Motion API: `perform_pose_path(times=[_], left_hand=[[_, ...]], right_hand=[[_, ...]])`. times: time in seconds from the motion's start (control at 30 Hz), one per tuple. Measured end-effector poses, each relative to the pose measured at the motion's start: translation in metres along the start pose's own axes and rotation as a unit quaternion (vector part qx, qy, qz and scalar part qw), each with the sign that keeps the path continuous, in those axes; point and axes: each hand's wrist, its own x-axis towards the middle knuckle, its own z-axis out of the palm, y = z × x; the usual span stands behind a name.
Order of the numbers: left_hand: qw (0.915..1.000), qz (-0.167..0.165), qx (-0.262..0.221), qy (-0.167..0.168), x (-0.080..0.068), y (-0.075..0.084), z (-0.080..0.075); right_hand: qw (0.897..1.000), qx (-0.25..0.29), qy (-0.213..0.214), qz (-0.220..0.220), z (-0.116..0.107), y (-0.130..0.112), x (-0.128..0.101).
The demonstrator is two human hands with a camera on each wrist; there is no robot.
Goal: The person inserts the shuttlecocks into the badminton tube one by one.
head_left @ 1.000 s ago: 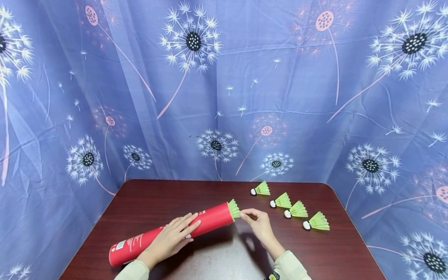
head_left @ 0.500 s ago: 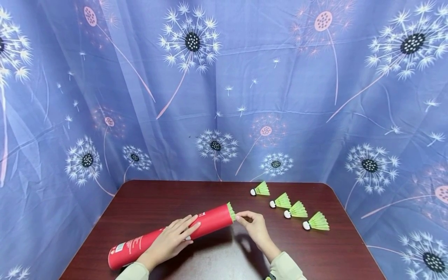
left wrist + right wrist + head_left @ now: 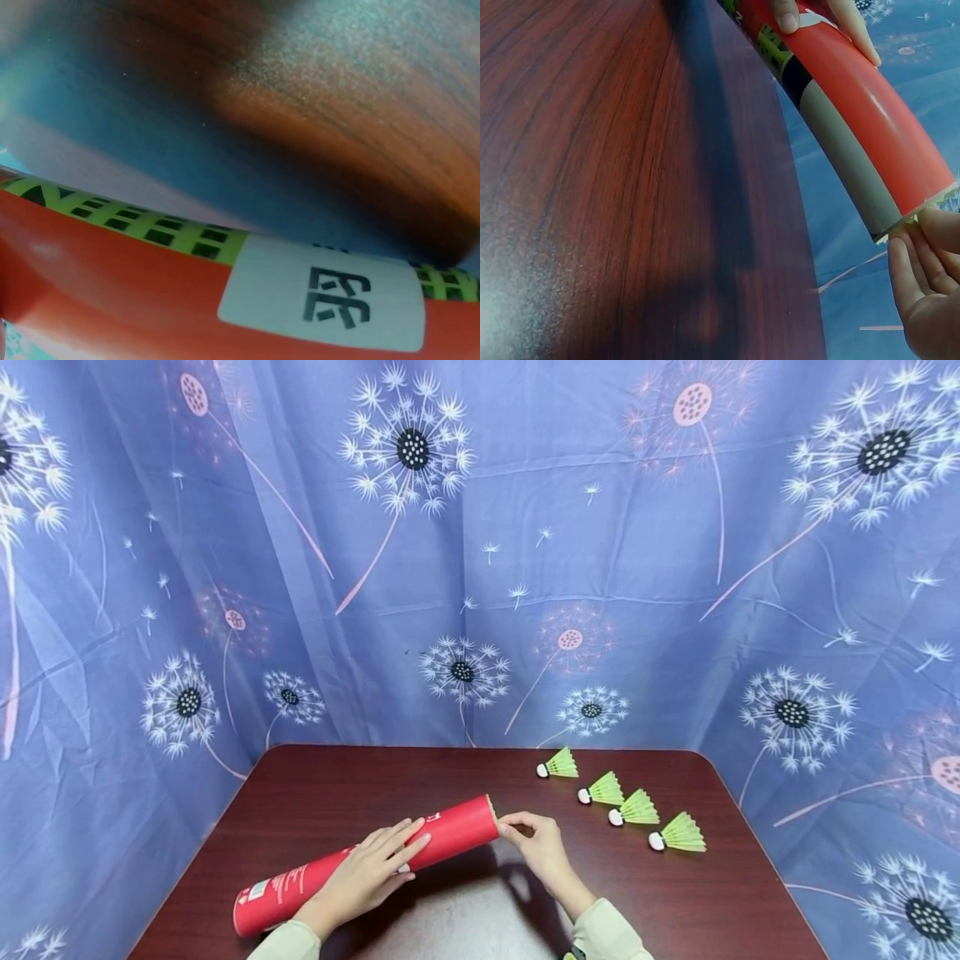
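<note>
A long red shuttlecock tube (image 3: 459,831) lies slanted across the front of the table, its right end higher than its left. My left hand (image 3: 367,868) grips it round the middle, fingers over the top. At the open right end, my right hand (image 3: 542,850) has thumb and fingertips pinched at the rim. Green feather edges of a shuttlecock (image 3: 913,219) show there in the right wrist view, the rest hidden inside the tube. Close up in the left wrist view are the tube's red wall (image 3: 135,262) and a white label (image 3: 322,300).
Several green shuttlecocks with white heads lie in a slanting row at the right, from the far one (image 3: 558,764) to the near one (image 3: 678,835). The dark red wooden table (image 3: 360,777) ends at a blue dandelion-print curtain (image 3: 480,568) behind and on both sides.
The right hand has moved left toward the tube's mouth, pushing the shuttlecock inward. Its green skirt stuck out before and is now almost wholly inside. The left hand keeps its place on the tube.
</note>
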Motion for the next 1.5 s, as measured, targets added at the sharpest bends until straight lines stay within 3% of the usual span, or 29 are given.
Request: perform_pose_path(times=[0.17,0.37,0.57,0.87,1.2,1.3,1.5], left_hand=[[1.0000,-0.002,-0.004,-0.002,-0.001,0.000,0.000],[1.0000,-0.007,-0.004,-0.004,-0.002,0.001,0.000],[0.9999,-0.008,0.001,-0.006,-0.002,-0.001,0.000],[0.9999,-0.010,0.007,-0.008,-0.006,-0.005,-0.001],[0.9996,-0.017,0.010,-0.018,-0.008,-0.006,-0.001],[0.9996,-0.018,0.010,-0.021,-0.007,-0.006,-0.002],[0.9995,-0.019,0.005,-0.024,-0.006,-0.007,-0.004]], right_hand=[[1.000,0.001,-0.014,0.002,-0.002,-0.021,-0.006],[1.000,-0.005,-0.019,0.004,-0.004,-0.025,-0.007],[1.000,-0.006,-0.025,-0.002,-0.005,-0.013,-0.004],[1.000,-0.013,-0.016,-0.014,-0.017,0.025,0.007],[0.996,-0.070,0.032,-0.051,-0.063,0.032,0.007],[0.989,-0.110,0.064,-0.073,-0.085,0.048,0.010],[0.966,-0.197,0.132,-0.105,-0.130,0.058,0.009]])
